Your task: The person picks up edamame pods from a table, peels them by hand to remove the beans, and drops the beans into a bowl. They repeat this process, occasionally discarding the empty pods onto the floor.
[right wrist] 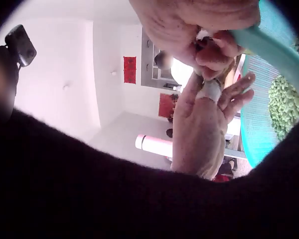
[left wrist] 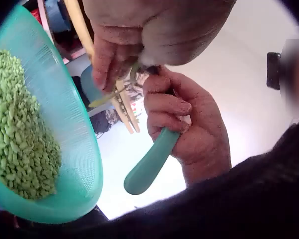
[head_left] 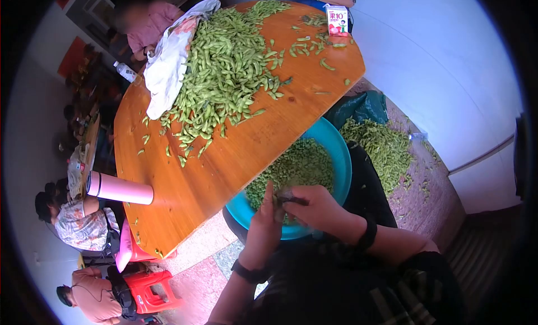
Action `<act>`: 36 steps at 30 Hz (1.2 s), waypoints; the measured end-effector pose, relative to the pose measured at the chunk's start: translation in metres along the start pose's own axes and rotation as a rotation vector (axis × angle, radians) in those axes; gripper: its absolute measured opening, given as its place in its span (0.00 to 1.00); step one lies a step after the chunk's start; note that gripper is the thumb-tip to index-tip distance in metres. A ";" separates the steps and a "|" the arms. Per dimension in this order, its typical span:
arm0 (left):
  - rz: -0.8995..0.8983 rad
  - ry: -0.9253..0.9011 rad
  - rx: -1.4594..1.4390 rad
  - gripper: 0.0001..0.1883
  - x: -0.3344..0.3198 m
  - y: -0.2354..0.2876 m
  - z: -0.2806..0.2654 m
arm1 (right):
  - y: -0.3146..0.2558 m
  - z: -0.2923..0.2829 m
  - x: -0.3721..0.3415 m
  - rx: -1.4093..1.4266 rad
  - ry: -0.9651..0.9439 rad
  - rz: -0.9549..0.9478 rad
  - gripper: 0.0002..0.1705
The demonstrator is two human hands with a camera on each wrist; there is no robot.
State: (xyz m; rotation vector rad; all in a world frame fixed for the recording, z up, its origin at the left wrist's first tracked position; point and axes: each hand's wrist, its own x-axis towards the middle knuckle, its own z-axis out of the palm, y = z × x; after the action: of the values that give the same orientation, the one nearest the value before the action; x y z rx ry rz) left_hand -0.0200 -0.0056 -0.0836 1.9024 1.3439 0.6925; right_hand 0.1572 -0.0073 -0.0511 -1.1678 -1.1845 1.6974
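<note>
My right hand point(head_left: 325, 210) grips a tool with a green handle point(left wrist: 150, 164); its working end is hidden between the hands. Facing it, my left hand point(head_left: 263, 229) pinches a green soybean pod point(left wrist: 105, 99) at the fingertips, mostly covered by fingers. White wrapping point(right wrist: 209, 91) covers part of a left-hand digit. Both hands meet over the near side of a turquoise basin point(head_left: 344, 168). Shelled green beans point(left wrist: 20, 129) fill much of that basin.
A wooden table point(head_left: 235, 157) bears a large heap of soybean pods point(head_left: 224, 67), a white cloth point(head_left: 168, 64), a pink tumbler point(head_left: 123, 188) and a drink carton point(head_left: 337, 21). More pods point(head_left: 378, 151) lie on the floor at right. Other people sit around, near a red stool point(head_left: 147, 286).
</note>
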 end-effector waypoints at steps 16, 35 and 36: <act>0.248 0.090 0.412 0.27 0.005 0.014 -0.015 | 0.018 0.007 -0.003 0.239 0.006 -0.040 0.04; 0.390 0.179 0.209 0.17 0.002 0.001 -0.010 | 0.016 0.011 -0.004 -0.078 0.127 -0.338 0.07; 0.363 0.165 0.102 0.16 0.003 -0.002 -0.008 | 0.015 0.010 -0.003 0.039 0.090 -0.250 0.07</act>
State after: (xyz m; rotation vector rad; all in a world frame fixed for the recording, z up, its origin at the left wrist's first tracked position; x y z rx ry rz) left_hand -0.0268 -0.0006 -0.0801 2.2414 1.1587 0.9937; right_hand 0.1475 -0.0167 -0.0634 -1.0159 -1.1836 1.4592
